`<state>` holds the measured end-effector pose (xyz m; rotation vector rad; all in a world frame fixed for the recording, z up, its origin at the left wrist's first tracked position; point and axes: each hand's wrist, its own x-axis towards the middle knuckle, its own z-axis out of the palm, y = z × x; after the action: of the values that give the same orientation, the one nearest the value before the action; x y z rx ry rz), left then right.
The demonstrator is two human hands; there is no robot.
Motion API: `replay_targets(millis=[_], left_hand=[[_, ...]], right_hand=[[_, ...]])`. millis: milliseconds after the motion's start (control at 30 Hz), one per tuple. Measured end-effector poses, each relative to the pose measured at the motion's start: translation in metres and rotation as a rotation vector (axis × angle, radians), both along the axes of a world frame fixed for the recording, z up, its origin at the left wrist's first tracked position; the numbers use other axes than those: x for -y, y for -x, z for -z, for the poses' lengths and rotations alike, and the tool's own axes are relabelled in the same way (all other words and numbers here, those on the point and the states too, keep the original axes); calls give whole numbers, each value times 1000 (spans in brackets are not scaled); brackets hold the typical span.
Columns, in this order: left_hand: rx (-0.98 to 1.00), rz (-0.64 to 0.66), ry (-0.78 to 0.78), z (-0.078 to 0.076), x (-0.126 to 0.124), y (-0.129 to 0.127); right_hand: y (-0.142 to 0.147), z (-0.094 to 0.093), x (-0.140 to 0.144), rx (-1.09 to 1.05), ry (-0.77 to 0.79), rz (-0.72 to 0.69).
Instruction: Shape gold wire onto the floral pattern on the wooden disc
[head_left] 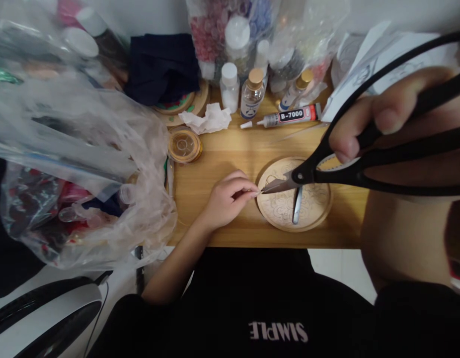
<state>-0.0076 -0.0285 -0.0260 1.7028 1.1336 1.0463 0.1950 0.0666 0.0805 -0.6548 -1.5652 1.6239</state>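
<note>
Right hand grips scissors; left hand pinches at blade tips.

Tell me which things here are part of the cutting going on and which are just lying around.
In use:
left hand, pinching something tiny, too small to identify
right hand
black scissors
round wooden disc, under the blades

Lying about:
B-7000 glue tube
small bottles
crumpled tissue
spool
plastic bags
</note>
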Motion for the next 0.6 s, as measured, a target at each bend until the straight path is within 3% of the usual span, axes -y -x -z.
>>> replay_targets(millis=[233,367,600], left_hand=[[-10,-38,0,1,1,-2],[-7,-119,32,1,-1,-5],[-92,-191,13,-2,-30,-5]], right_hand=[[3,1,0,59,-42,85],[4,9,-2,24,-143,169],[7,19,-23,-59,-214,387]])
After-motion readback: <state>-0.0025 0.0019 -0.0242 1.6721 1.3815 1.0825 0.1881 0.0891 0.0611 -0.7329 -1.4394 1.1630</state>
